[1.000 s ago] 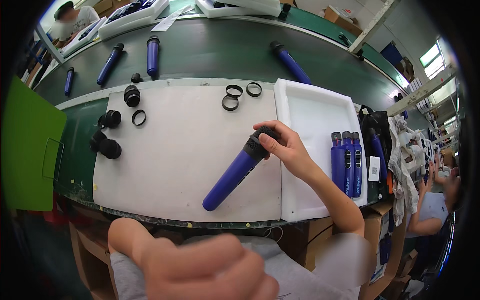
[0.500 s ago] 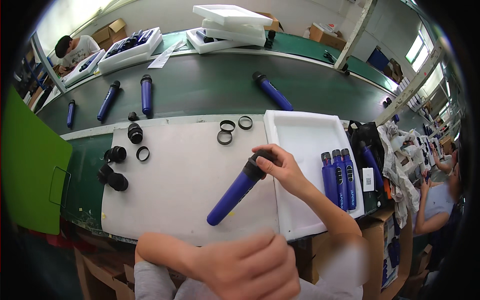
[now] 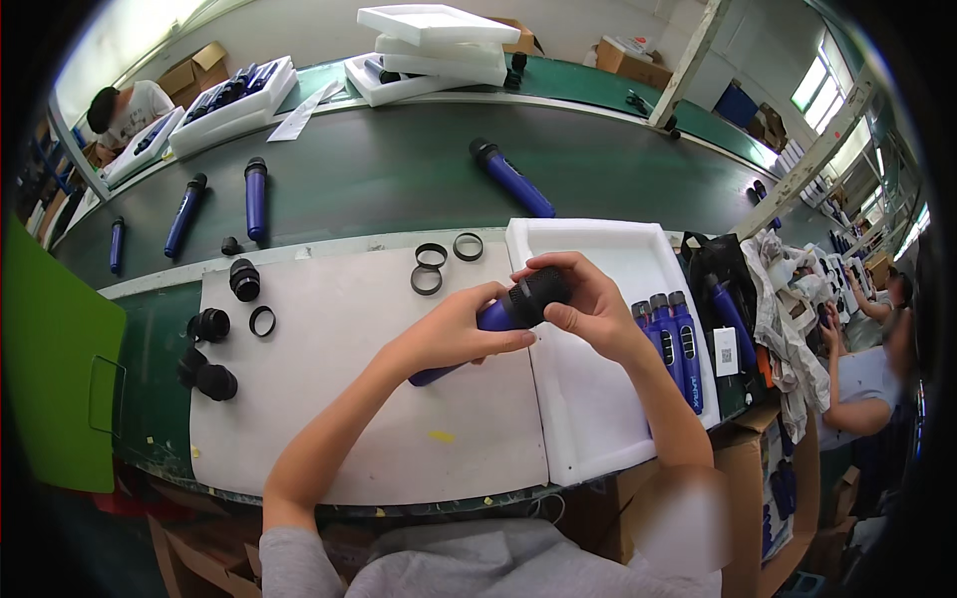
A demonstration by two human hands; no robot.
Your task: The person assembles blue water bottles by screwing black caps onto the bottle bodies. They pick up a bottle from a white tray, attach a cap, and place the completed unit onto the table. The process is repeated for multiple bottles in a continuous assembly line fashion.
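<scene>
A blue handheld microphone (image 3: 498, 315) with a black mesh head slants over the pale work mat, its head up to the right. My left hand (image 3: 451, 324) is closed round its blue body, just below the head. Around the black head curl the fingers and thumb of my right hand (image 3: 590, 301). Beyond them on the mat lie several black rings (image 3: 427, 282). Several black microphone heads (image 3: 244, 280) rest at the mat's left side. Right of my hands, a white foam tray (image 3: 583, 429) holds several blue microphone bodies (image 3: 686, 349) without mesh heads.
Across the far side runs a green conveyor belt (image 3: 369, 159) carrying several blue microphones (image 3: 256, 199). Stacked foam trays (image 3: 439, 45) stand behind it. A green panel (image 3: 60, 369) borders the left. Cardboard boxes (image 3: 743, 498) sit low right. Other people (image 3: 862, 369) work farther off.
My left hand has risen from near my body to grip the microphone's body. The right hand has shifted slightly up and right with the head. The whole view has moved a little.
</scene>
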